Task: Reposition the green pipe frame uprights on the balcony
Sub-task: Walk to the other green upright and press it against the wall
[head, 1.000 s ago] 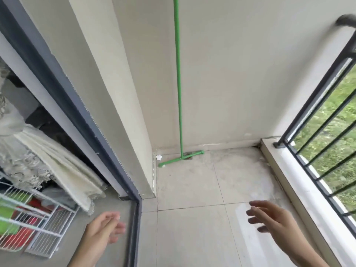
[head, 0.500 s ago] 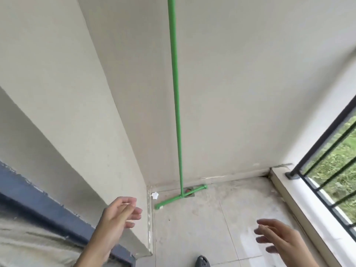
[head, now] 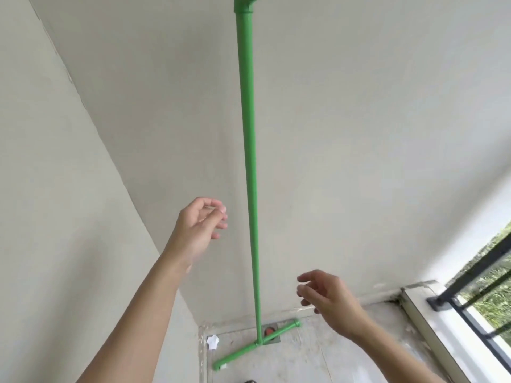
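Note:
A green pipe upright [head: 250, 172] stands in the balcony corner close to the pale back wall. An elbow fitting [head: 244, 4] tops it at the frame's upper edge. Its short green foot bar [head: 255, 345] lies on the floor tiles. My left hand [head: 197, 230] is raised to the left of the upright, fingers loosely curled and apart, holding nothing. Lower down on the pipe's right, my right hand [head: 325, 298] also has its fingers apart and is empty. Neither hand touches the pipe.
A side wall [head: 55, 217] closes the space on the left. A black metal railing [head: 470, 288] on a white ledge [head: 431, 324] runs along the right. A floor drain [head: 269, 331] sits beside the pipe's foot, and a white scrap [head: 212, 341] lies in the corner.
The view has tilted up and moved closer to the upright. Both hands have risen toward the pipe, the left higher than the right. The pipe has not moved.

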`<state>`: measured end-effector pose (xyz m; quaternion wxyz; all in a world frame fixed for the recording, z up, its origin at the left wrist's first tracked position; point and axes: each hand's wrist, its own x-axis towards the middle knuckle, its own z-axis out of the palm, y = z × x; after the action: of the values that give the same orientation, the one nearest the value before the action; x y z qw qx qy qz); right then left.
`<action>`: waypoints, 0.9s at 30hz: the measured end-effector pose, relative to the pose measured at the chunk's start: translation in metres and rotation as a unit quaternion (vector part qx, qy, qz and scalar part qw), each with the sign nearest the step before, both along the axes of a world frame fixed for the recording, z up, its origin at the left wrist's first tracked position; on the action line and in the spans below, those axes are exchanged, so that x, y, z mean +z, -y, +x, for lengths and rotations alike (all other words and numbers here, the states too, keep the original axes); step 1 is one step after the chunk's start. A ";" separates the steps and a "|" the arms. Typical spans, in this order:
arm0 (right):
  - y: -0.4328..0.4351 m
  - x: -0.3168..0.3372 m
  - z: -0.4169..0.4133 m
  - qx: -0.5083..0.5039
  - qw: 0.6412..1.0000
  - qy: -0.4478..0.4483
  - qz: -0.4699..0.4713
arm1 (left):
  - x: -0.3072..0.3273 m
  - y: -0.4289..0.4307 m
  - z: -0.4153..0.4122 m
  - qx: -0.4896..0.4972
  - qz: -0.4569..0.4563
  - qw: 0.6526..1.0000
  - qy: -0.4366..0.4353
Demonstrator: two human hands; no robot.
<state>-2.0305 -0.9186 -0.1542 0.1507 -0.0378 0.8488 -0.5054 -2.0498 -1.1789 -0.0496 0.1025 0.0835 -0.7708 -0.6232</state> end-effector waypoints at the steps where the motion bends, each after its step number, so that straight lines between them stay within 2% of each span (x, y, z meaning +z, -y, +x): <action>1: 0.010 0.000 -0.017 0.004 1.000 -0.008 0.009 | 0.005 0.002 -0.023 -0.009 -0.009 1.000 -0.013; 5: 0.054 0.005 -0.087 -0.003 0.998 -0.041 0.043 | 0.028 0.014 -0.102 -0.059 -0.071 0.994 -0.054; 9: 0.097 -0.001 -0.151 -0.019 0.994 -0.052 0.091 | 0.041 0.012 -0.155 -0.172 -0.114 0.975 -0.081; 14: 0.128 -0.020 -0.192 -0.011 0.989 -0.038 0.146 | 0.030 -0.001 -0.183 -0.220 -0.088 0.965 -0.109; 20: 0.111 -0.034 -0.201 -0.021 0.977 -0.062 0.205 | 0.033 -0.020 -0.206 -0.281 -0.062 0.948 -0.135; 27: 0.042 -0.028 -0.213 -0.130 0.959 -0.066 0.244 | 0.036 -0.095 -0.245 -0.353 -0.066 0.922 -0.143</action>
<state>-2.2436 -0.9603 -0.1826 0.0320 0.0778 0.9518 -0.2948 -2.2949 -1.0834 -0.0135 -0.0102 -0.2909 -0.7667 -0.5722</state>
